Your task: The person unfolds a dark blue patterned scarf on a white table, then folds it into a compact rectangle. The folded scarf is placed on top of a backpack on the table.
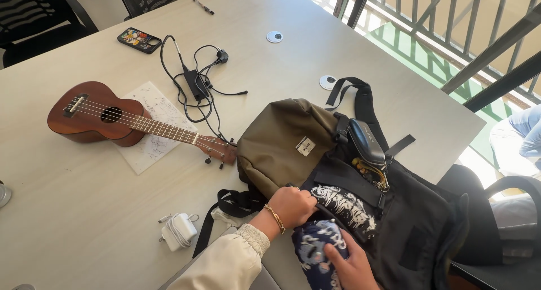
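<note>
Your left hand (293, 206) grips the backpack (338, 177) opening at the table's (84, 211) near edge; your right hand (352, 264) clasps a patterned cloth (315, 248). Hold the mouth wide, feed it in flat.

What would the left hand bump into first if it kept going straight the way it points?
Probably the backpack: the left hand points right, its fingers already at the bag's black edge. Depth is hard to judge.
</note>
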